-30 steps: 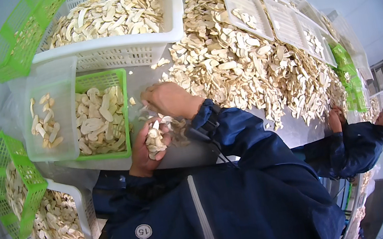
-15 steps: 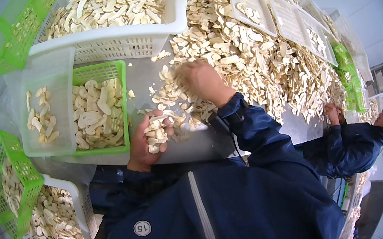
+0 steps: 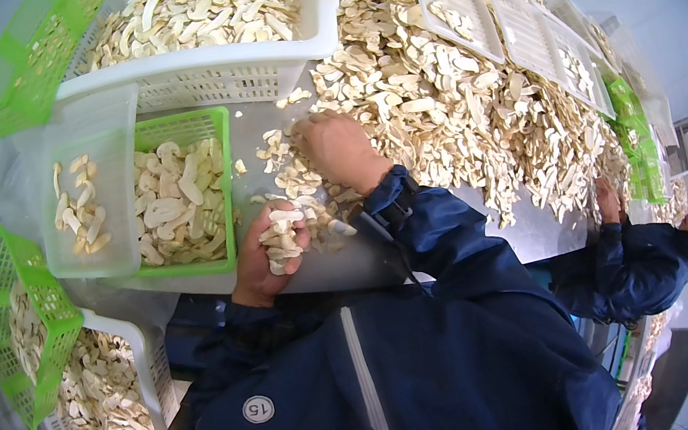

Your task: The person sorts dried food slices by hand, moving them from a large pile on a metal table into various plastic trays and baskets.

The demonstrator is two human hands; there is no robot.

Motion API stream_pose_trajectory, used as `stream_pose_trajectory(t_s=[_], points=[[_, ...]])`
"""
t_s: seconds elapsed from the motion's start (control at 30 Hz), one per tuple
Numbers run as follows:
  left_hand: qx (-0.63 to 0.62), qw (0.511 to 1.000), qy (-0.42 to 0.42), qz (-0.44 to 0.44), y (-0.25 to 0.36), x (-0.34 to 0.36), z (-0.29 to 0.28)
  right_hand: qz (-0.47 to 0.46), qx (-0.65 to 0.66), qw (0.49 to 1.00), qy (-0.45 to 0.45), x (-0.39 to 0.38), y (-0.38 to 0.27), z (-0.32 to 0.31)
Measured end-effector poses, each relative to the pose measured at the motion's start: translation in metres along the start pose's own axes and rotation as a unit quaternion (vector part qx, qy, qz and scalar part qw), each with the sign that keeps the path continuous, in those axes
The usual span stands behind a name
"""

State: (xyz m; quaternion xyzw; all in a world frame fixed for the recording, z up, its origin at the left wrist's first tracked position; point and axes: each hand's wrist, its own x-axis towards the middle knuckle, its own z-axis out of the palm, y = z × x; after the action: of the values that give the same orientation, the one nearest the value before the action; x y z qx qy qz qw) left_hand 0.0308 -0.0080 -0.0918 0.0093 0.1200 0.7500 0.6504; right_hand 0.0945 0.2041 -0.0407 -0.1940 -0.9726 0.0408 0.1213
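- Pale, cream-coloured mushroom slices lie in a broad heap on the metal table, and everything here is placed against that heap.
- The right hand rests palm down on the heap's near-left edge, fingers spread and pressed onto the loose slices; whether any slice is pinched beneath them cannot be told.
- The left hand sits just below and to the left of the heap's edge, fingers curled up around a small bunch of slices, which shows between thumb and fingers.
- A green basket stands to the left of the heap, close beside the left hand, holding sorted slices.
- A clear plastic tray overlaps the green basket's far-left side, with a few slices in it.
- A large white crate full of slices stands at the heap's upper left.
- White flat trays rest on the heap's far-right side.
- Another person in a dark blue jacket works at the heap's right end, one hand at its edge.
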Motion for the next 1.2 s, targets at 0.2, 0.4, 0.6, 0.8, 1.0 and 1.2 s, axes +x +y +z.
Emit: stream_pose_trajectory(t_s=[0.2,0.4,0.6,0.8,1.0,1.2], points=[[0.005,0.999,-0.038,0.006,-0.002,0.002,-0.011,0.112,0.078,0.99,-0.043,-0.003,0.016,-0.016],[-0.002,1.0,0.002,0.012,0.001,0.002,-0.001,-0.053,0.505,0.837,-0.205,0.004,0.0,-0.043],[-0.009,1.0,-0.021,0.012,0.0,0.003,-0.008,0.069,0.014,0.997,-0.011,0.018,0.025,0.002],[-0.033,0.999,-0.014,0.0,0.0,0.001,-0.004,0.1,0.119,0.987,-0.05,0.01,0.018,-0.009],[-0.036,0.999,-0.018,-0.001,0.0,0.001,-0.009,0.076,0.29,0.948,-0.111,0.008,0.011,-0.029],[-0.012,0.999,0.035,-0.011,0.001,0.002,0.002,0.039,0.583,0.791,-0.18,-0.01,-0.006,-0.031]])
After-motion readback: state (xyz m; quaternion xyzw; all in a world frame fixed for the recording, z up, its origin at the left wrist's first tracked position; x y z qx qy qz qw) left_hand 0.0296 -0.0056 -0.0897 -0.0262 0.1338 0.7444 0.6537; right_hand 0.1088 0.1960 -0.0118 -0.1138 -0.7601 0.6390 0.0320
